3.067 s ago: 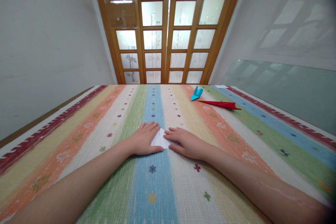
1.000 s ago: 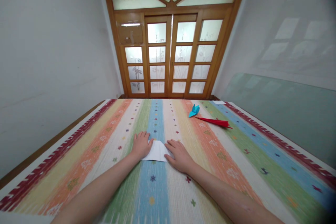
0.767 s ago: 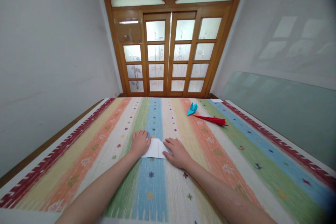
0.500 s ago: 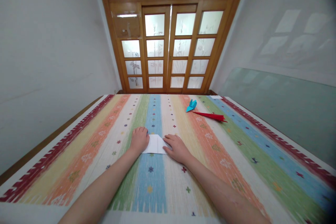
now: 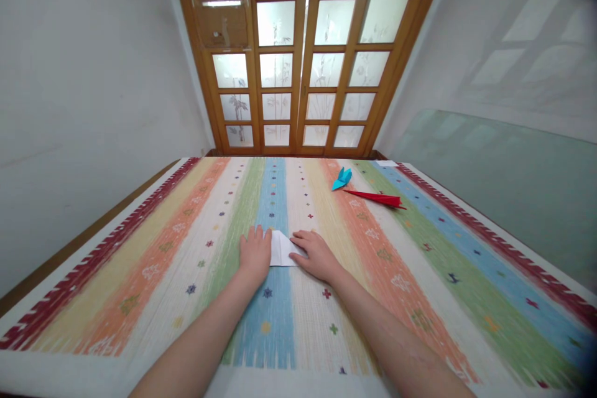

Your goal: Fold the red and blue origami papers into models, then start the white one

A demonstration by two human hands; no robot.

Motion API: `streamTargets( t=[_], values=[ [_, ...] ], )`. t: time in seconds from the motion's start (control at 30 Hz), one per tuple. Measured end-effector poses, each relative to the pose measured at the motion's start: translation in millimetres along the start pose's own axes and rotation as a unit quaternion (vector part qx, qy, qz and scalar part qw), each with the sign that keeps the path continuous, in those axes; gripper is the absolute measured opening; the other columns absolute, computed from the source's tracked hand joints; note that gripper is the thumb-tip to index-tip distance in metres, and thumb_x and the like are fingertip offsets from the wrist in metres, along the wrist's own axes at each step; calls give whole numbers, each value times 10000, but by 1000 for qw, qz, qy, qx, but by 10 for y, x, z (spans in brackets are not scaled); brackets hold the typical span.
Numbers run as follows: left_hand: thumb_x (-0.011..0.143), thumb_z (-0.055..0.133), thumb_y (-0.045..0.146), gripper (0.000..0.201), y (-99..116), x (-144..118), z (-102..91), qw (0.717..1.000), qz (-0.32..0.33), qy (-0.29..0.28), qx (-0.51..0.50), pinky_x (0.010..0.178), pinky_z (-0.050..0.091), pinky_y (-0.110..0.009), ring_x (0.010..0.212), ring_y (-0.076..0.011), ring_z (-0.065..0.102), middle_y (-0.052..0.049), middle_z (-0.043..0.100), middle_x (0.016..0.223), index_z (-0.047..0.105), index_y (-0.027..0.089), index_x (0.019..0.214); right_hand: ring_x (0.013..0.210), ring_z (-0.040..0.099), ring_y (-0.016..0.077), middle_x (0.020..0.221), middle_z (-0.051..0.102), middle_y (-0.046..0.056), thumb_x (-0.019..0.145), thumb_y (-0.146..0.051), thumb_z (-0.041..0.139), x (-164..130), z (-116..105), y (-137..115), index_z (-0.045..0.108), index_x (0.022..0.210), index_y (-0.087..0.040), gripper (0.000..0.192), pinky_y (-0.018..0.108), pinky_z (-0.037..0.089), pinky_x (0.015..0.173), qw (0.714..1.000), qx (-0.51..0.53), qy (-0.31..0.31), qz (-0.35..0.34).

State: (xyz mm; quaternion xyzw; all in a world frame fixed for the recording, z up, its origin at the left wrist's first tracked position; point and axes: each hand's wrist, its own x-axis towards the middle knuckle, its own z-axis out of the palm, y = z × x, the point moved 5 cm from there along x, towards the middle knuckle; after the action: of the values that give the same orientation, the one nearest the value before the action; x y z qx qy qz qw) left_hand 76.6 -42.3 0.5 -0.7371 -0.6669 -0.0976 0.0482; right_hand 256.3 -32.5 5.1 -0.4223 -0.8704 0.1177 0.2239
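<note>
A small folded sheet of white paper lies on the striped cloth between my hands, with a crease running up near its middle and a slanted upper right edge. Covering its left part is my left hand, back up, fingers stretched forward and lying flat. My right hand grips the right side of the paper, thumb below and fingers above, with a bit of paper showing between them. The fingertips' undersides are hidden.
Farther off to the right sit a blue folded-paper figure and a long, pointed red folded-paper piece. A white slip lies at the table's far edge. The striped cloth covers the table; wooden glazed doors stand beyond.
My left hand has turned more upright and slid right over the paper, its fingers straightening from a curl and covering its left part. My right hand stays at the right side. The view has tilted down slightly.
</note>
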Motion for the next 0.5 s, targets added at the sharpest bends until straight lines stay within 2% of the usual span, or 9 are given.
streamTargets(
  t=[0.07, 0.2, 0.33, 0.5],
  values=[
    [966, 385, 143, 456, 116, -48, 8, 1000, 17, 4, -2, 1063, 299, -635, 1361, -387, 377, -198, 466, 1458, 482, 209, 1407, 1277, 510, 269, 1355, 605, 126, 900, -428, 638, 3, -1, 6, 630, 1310, -226, 458, 488, 271, 1117, 1000, 4, 1, 0],
    [982, 397, 173, 394, 223, -103, -8, 995, 81, 2, -58, 1111, 301, -531, 1357, -313, 402, -132, 463, 1482, 569, 252, 1328, 1279, 506, 276, 1358, 603, 132, 891, -430, 649, 3, 12, 30, 643, 1297, -220, 458, 493, 276, 1115, 1000, 20, 4, 4],
    [966, 451, 213, 337, 100, -103, 1, 987, 101, -21, -127, 1137, 285, -487, 1346, -295, 413, -105, 496, 1459, 690, 253, 1201, 1274, 511, 277, 1341, 617, 127, 890, -413, 649, 4, 25, 62, 666, 1267, -223, 423, 496, 276, 1117, 999, 47, 9, 10],
    [941, 453, 189, 370, 10, -96, 56, 982, 84, -33, -164, 1128, 309, -459, 1301, -272, 468, -95, 568, 1395, 727, 253, 1181, 1177, 584, 241, 1211, 695, 98, 909, -360, 624, 13, -4, 114, 733, 1125, -215, 281, 425, 359, 1071, 994, 105, 30, 16]
  ],
)
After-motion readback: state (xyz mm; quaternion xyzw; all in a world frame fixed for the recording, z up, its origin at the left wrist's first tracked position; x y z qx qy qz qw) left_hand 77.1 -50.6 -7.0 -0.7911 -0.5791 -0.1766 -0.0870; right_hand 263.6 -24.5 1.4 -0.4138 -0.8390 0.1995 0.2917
